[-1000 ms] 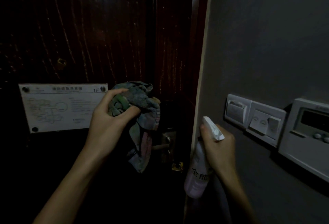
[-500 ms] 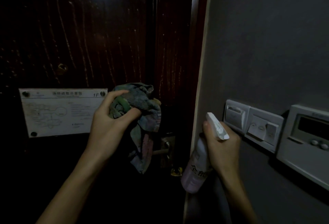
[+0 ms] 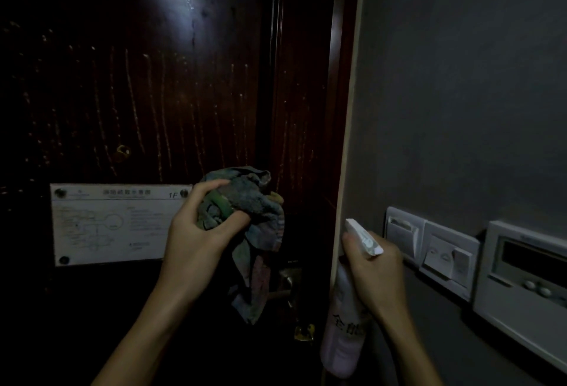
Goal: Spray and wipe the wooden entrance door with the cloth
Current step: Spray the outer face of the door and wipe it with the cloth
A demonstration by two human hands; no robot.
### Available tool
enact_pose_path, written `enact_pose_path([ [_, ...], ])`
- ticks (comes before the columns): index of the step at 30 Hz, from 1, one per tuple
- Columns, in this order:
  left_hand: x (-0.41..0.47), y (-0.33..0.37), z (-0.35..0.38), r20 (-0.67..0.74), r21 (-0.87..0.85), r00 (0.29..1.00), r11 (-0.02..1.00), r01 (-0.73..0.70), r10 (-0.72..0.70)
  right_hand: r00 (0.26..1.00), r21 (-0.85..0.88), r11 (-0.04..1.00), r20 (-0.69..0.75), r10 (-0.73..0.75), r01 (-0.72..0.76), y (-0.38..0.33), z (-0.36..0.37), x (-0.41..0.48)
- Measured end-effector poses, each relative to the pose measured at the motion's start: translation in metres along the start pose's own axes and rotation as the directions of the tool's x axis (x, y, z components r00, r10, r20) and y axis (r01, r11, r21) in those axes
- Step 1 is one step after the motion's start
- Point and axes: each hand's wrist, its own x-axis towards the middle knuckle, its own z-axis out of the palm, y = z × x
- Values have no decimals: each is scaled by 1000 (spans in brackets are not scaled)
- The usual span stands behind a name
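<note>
Left hand (image 3: 196,238) grips bunched cloth (image 3: 245,201) before the streaked wooden door (image 3: 138,94). Right hand (image 3: 372,275) wraps the spray bottle (image 3: 340,342).

the left hand (image 3: 196,232) is raised near mid-frame, its back toward the camera, fingers and thumb curled round a bunched cloth (image 3: 251,201), index finger arched over the top. the bare left forearm (image 3: 147,324) slants up from the lower left. the right hand (image 3: 374,269) sits lower and to the right, fingers wrapped round the neck of a spray bottle (image 3: 340,339); the right forearm (image 3: 408,352) rises from the bottom edge.
</note>
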Motion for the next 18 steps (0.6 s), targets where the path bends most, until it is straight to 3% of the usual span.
enact_pose_path([
  [9,-21,-6,-14,-46,7,998,999,41,-40,1000,-81,997,9,-17,17,10,8,-27],
  [15,-34,-12,-22,-93,3,994,998,63,-62,995,-3,997,54,82,-82,10,15,-41],
  [18,-35,-15,-26,-114,4,991,997,77,-76,995,57,994,-33,92,-90,6,28,-56],
])
